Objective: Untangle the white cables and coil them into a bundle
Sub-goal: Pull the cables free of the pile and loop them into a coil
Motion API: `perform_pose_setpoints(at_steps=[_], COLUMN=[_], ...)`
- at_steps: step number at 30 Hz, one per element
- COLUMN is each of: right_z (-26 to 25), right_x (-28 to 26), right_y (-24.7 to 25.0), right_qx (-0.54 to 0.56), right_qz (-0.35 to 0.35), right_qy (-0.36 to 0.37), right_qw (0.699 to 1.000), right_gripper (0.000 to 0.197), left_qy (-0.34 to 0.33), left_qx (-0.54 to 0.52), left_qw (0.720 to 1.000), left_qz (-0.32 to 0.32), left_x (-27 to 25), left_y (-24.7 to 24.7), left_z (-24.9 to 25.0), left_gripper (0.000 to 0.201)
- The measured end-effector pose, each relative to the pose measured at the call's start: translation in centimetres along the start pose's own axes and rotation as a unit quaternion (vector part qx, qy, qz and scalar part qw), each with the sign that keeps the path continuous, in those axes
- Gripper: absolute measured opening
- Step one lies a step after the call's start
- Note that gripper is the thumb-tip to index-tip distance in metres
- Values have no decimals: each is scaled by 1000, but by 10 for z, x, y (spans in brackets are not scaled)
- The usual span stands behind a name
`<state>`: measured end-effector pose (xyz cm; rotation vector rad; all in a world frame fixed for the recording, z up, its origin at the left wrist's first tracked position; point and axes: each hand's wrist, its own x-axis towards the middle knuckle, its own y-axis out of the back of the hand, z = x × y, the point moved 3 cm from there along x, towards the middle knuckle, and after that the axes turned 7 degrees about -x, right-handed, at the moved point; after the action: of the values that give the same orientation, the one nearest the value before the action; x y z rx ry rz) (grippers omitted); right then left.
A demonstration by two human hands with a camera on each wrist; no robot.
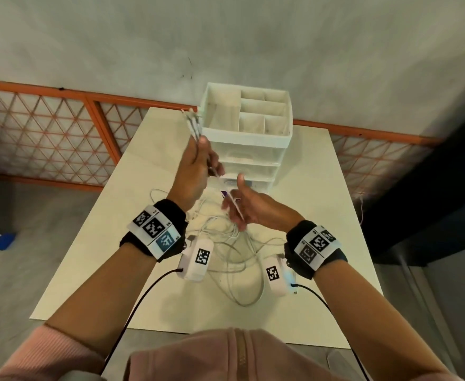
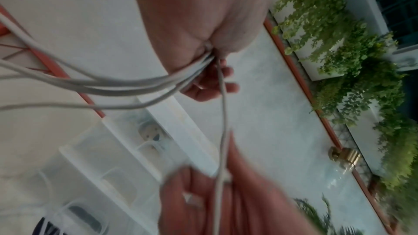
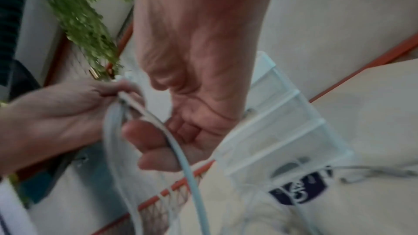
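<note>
Several white cables lie in a loose tangle on the white table. My left hand is raised above it and grips a bunch of cable ends that stick up past the thumb. In the left wrist view the strands gather into that fist. One strand runs down from it into my right hand, lower and to the right. The right hand's fingers curl round this cable, with the thumb up.
A white plastic drawer organiser with open top compartments stands at the table's far edge, just behind both hands. An orange lattice railing runs behind the table. Green plants hang beyond the railing.
</note>
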<state>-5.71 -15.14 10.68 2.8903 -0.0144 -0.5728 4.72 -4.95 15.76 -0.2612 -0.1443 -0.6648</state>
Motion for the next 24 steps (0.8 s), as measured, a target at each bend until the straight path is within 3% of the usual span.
perform_pose_setpoints(at_steps=[2, 6, 10, 13, 15, 20, 24], right_z=[18, 61, 62, 22, -6, -46, -48], right_x=[-8, -22, -31, -31, -28, -31, -35], right_y=[12, 63, 90, 82, 71, 49, 54], right_qx=[-111, -233, -218, -244, -236, -157, -174], right_qz=[15, 162, 251, 237, 202, 113, 97], right_qy=[-12, -82, -67, 2, 34, 80, 65], right_qw=[994, 955, 941, 940, 950, 978, 978], right_gripper=[77, 66, 46, 37, 33, 33, 36], left_qy=[-4, -17, -51, -49, -42, -31, -52], left_qx=[-65, -69, 76, 149, 159, 116, 143], left_qw=[997, 993, 996, 985, 981, 984, 985], left_qz=[44, 98, 19, -75, -102, -134, -87], left_x=[6, 15, 8, -5, -11, -16, -18], left_y=[15, 38, 29, 6, -9, -22, -19], left_z=[6, 22, 14, -3, -10, -22, -24], left_gripper=[30, 33, 27, 20, 18, 32, 18])
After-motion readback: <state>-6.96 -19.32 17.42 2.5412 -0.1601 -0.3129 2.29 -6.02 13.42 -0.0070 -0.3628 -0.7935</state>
